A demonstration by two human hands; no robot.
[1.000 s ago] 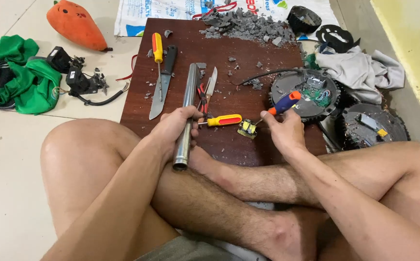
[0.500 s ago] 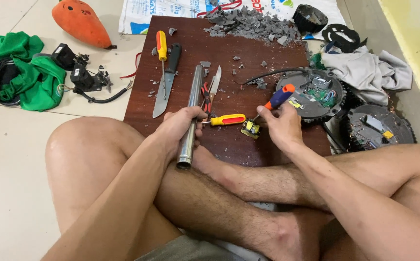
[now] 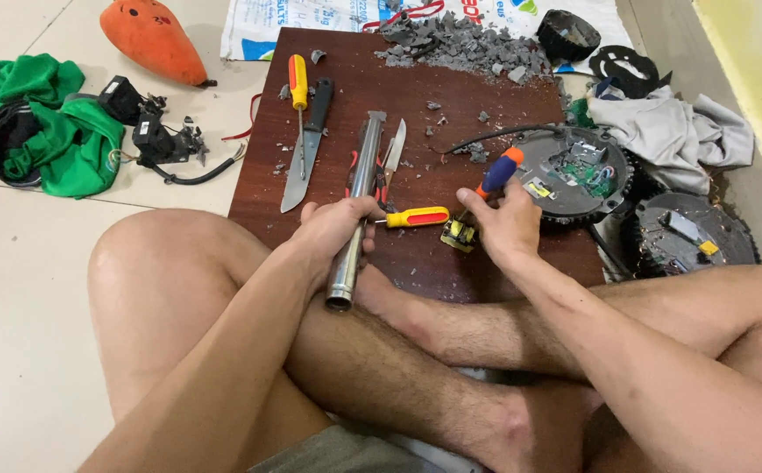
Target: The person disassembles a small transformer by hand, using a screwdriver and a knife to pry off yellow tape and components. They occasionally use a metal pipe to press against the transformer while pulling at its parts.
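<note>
Gripping a steel tube (image 3: 356,210), the left hand (image 3: 339,229) is wrapped around its lower part near the worktop's near edge; the tube's long axis runs from the near edge toward the far edge, lower end overhanging toward the person's leg. The right hand (image 3: 502,229) is closed on an orange-and-blue-handled screwdriver (image 3: 496,173), handle tilted up toward the far right, tip hidden behind the fingers. A small yellow circuit piece (image 3: 460,235) lies on the dark wooden worktop (image 3: 451,96) just left of the right hand, touching or nearly so; cannot tell which. The right hand is the nearer one to it.

Counts: three screwdrivers, namely the held one, a yellow-and-red one (image 3: 414,216) lying crosswise between the hands, and a yellow-and-red one (image 3: 297,88) near the far left corner. One large knife (image 3: 304,149) beside that. One small blade (image 3: 396,147) right of the tube. Two round black housings (image 3: 574,171) off the right edge. One grey rubble heap (image 3: 464,42) at the far edge.
</note>
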